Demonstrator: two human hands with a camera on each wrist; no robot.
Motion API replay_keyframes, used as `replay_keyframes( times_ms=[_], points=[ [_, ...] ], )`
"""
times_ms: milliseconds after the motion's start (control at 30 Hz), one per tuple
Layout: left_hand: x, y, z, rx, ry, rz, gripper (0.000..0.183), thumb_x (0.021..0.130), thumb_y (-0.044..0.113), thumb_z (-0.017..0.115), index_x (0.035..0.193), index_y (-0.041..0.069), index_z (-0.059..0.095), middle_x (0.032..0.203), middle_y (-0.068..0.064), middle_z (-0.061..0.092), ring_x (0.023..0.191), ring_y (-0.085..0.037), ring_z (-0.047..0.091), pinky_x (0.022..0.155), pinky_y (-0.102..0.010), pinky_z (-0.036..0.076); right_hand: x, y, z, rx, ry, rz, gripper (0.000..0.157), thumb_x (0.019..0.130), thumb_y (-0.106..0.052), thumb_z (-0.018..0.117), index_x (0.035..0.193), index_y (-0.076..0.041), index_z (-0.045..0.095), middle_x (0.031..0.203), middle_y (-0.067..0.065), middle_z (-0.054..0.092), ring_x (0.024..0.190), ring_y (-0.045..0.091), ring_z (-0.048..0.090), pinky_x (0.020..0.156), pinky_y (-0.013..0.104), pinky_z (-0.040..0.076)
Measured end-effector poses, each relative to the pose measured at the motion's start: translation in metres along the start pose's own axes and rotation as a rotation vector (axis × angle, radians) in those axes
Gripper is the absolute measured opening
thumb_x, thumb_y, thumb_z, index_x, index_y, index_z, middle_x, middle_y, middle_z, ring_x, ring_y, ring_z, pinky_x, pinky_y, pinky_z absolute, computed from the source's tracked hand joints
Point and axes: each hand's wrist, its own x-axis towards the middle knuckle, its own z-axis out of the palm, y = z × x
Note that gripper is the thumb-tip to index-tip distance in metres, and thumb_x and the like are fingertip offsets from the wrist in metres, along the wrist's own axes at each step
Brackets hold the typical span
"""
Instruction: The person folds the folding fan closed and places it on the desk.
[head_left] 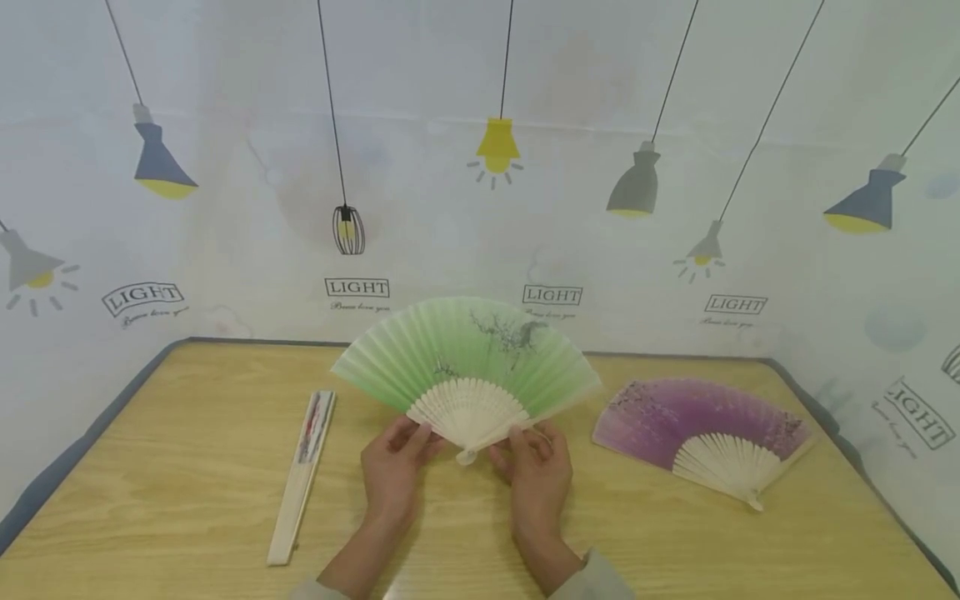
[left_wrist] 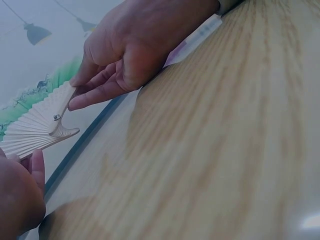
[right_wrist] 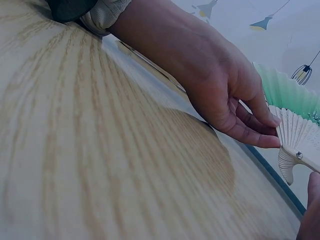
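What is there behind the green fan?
Beyond its outline, the printed backdrop and wooden table show; the green fan covers the middle of the table's far edge.

Yellowish wood-grain table point(head_left: 187, 467). Folded fan point(head_left: 302, 477) lying at left, patterned end toward far edge; purple fan point(head_left: 693, 421) spread open at right, pivot end nearer front.

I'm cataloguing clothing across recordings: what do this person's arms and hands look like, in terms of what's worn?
The left hand and right hand are bare, without gloves. The left sleeve and right sleeve are pale greyish-beige. A dark item sits by the left sleeve; what it is, I can't tell.
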Motion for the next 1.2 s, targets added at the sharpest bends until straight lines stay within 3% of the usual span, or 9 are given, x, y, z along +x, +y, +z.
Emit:
replay_keyframes(
  times_ms=[233, 700, 1200],
  points=[
    [0.0015, 0.0, 0.0006, 0.052, -0.005, 0.005, 0.023, 0.09, -0.003, 0.062, 0.112, -0.011, 0.061, 0.099, -0.022, 0.063, 0.082, -0.025, 0.068, 0.082, -0.039, 0.058, 0.0004, 0.0002, 0.0018, 0.011, 0.002, -0.007, 0.036, 0.093, -0.004, 0.062, 0.124, 0.002, 0.045, 0.099, 0.017, 0.058, 0.087, 0.025, 0.067, 0.077, 0.037, 0.059],
    [0.0017, -0.0002, 0.0018, 0.065, -0.008, 0.013, 0.023, 0.09, -0.005, 0.06, 0.112, -0.01, 0.061, 0.096, -0.02, 0.064, 0.079, -0.023, 0.067, 0.079, -0.041, 0.058, -0.0022, -0.0024, 0.0016, -0.01, -0.015, -0.002, 0.04, 0.093, -0.007, 0.062, 0.128, 0.003, 0.046, 0.101, 0.017, 0.058, 0.085, 0.021, 0.067, 0.077, 0.036, 0.059],
    [-0.0014, 0.0024, -0.0001, 0.159, -0.062, 0.039, 0.024, 0.092, 0.001, 0.061, 0.115, -0.006, 0.062, 0.101, -0.021, 0.063, 0.085, -0.023, 0.065, 0.081, -0.038, 0.058, -0.0018, -0.0016, 0.0004, -0.017, -0.052, -0.007, 0.038, 0.093, -0.005, 0.061, 0.13, -0.002, 0.05, 0.108, 0.019, 0.054, 0.095, 0.024, 0.064, 0.083, 0.036, 0.057]
  ],
)
